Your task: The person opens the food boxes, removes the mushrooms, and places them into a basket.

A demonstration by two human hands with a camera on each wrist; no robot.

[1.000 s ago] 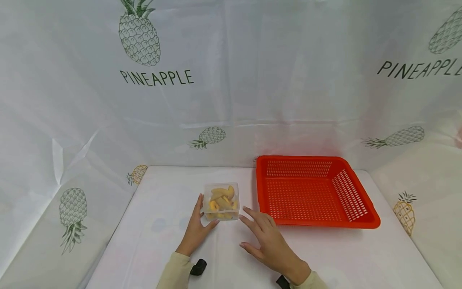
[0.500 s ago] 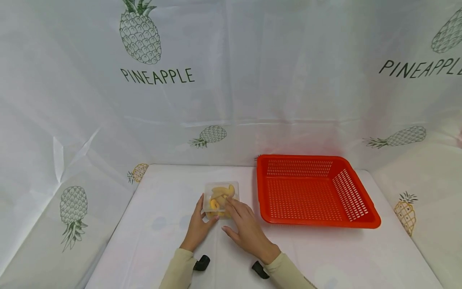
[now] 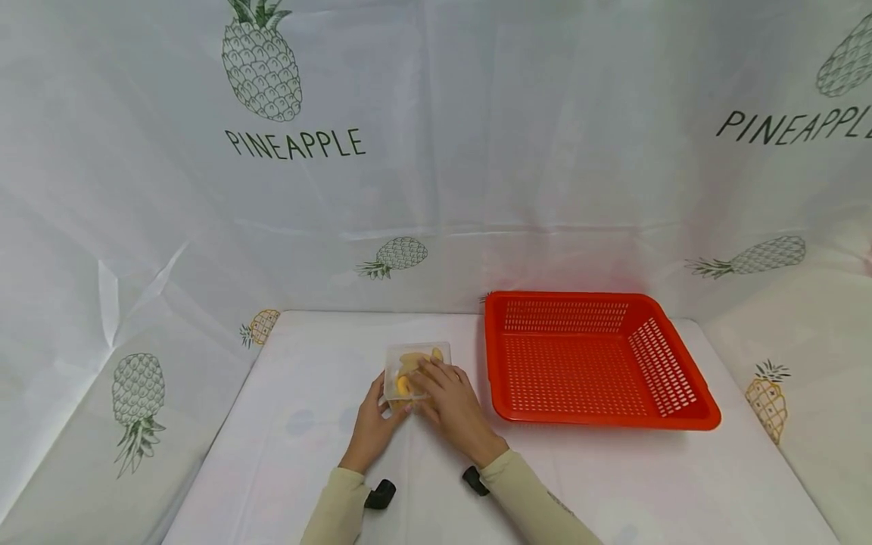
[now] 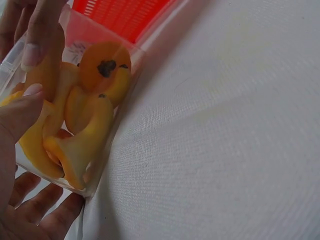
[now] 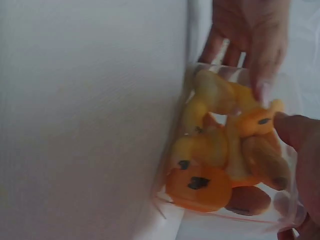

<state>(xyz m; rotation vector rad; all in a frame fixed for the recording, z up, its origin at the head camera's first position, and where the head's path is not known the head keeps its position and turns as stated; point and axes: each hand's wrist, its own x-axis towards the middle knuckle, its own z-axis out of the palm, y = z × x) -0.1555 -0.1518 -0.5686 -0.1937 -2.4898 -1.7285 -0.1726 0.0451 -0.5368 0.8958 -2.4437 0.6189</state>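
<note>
In the head view a small clear plastic box stands on the white-covered table, left of centre. Through its hazy walls show several yellow and orange banana-like pieces with dark marks, plus a rounder orange one. My left hand grips the box's left side, thumb in front and fingers behind, as the left wrist view confirms. Across the right part of the top lie the fingers of my right hand, its thumb on the front wall. That hand hides part of the contents. I cannot tell whether a lid is on.
To the right sits a red perforated plastic basket, close to the right hand. A white cloth covers the table. Behind it and at both sides hangs white sheeting printed with pineapples. Black wrist pieces show below the sleeves.
My right hand has come leftward from beside the box, first onto its top, then with the thumb closing in on the front. The left hand and the box have hardly moved.
</note>
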